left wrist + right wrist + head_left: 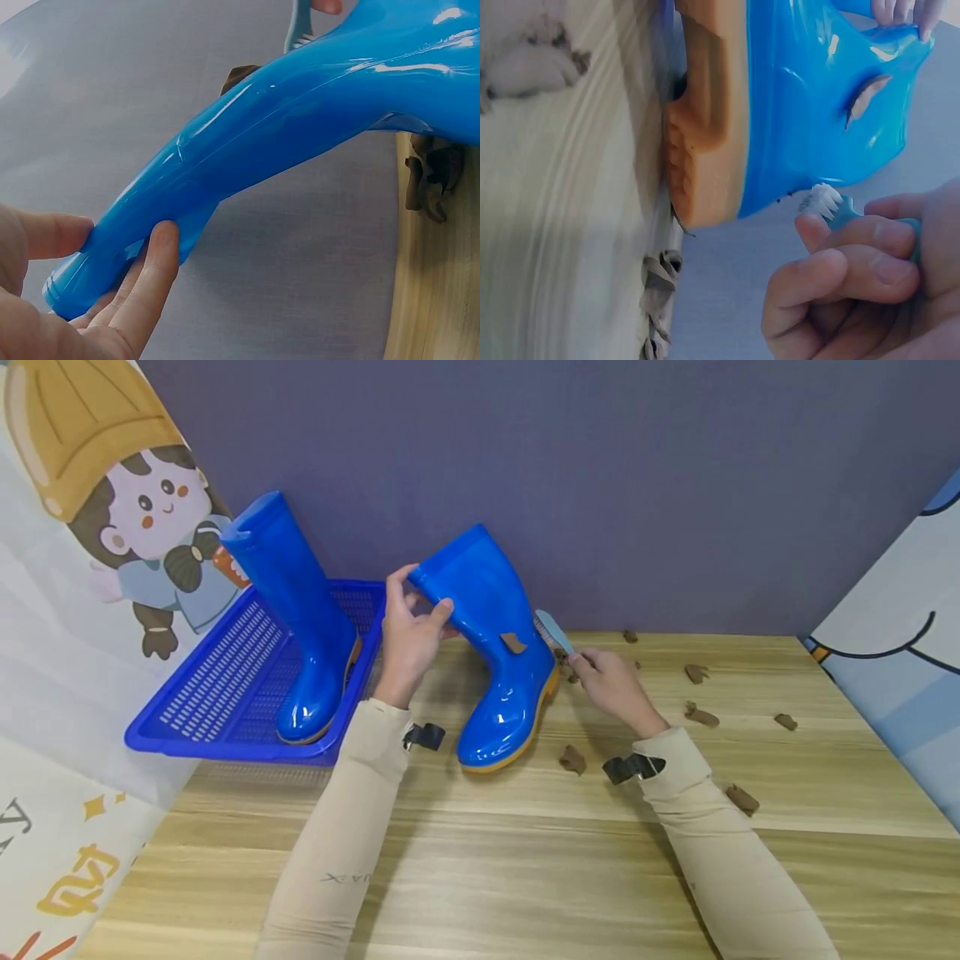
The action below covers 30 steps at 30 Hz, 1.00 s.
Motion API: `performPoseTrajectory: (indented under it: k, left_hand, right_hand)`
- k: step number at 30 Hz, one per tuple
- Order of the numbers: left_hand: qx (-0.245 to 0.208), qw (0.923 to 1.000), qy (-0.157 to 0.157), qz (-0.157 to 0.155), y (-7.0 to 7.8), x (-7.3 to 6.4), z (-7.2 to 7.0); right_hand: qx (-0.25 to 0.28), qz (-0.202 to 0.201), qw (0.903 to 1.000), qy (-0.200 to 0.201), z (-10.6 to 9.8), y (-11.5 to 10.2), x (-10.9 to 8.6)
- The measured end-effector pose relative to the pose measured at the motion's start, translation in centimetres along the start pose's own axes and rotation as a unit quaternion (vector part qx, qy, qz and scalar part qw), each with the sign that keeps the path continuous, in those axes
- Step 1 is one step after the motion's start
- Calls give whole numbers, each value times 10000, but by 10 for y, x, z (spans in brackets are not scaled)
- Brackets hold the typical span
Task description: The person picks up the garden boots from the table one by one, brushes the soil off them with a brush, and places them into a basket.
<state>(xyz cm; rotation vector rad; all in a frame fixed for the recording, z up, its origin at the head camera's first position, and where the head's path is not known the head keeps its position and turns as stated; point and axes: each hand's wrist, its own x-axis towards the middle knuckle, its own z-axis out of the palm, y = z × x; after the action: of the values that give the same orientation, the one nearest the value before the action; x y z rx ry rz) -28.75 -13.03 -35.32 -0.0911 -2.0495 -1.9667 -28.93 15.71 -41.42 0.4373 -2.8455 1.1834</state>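
Observation:
A glossy blue rain boot [495, 610] with a yellow-orange sole stands tilted on the wooden table, its top leaning left. My left hand [411, 639] pinches the top rim, thumb on one side and fingers on the other, as the left wrist view also shows. In my right hand [611, 685] is a light-blue brush [553, 631], gripped by its handle. Its white bristles [823, 201] are right at the back of the boot above the heel. One brown clay-like patch [513, 642] sticks to the boot's shaft.
Left of the boot is a blue plastic basket [225, 749] with a second blue rain boot [296, 602] upright in it. Several brown clumps [701, 717] lie scattered over the right side of the wooden table [525, 877]. A grey-purple partition [637, 485] rises behind.

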Motion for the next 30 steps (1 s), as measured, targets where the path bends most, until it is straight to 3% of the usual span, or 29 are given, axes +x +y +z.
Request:
performPoseTrajectory:
  k: [5, 17, 24, 30]
  left_hand:
    - [29, 10000, 16, -10, 1, 0, 0]
    - [18, 10000, 25, 1, 0, -1, 1]
    - [22, 10000, 0, 40, -1, -1, 0]
    - [1, 10000, -1, 81, -1, -1, 1]
  right_hand:
    - [19, 97, 9998, -156, 4, 2, 1]
    - [-663, 468, 9965, -205, -2, -3, -7]
    - [-498, 236, 9985, 40, -8, -6, -7]
    - [-235, 246, 9994, -50, -12, -11, -8]
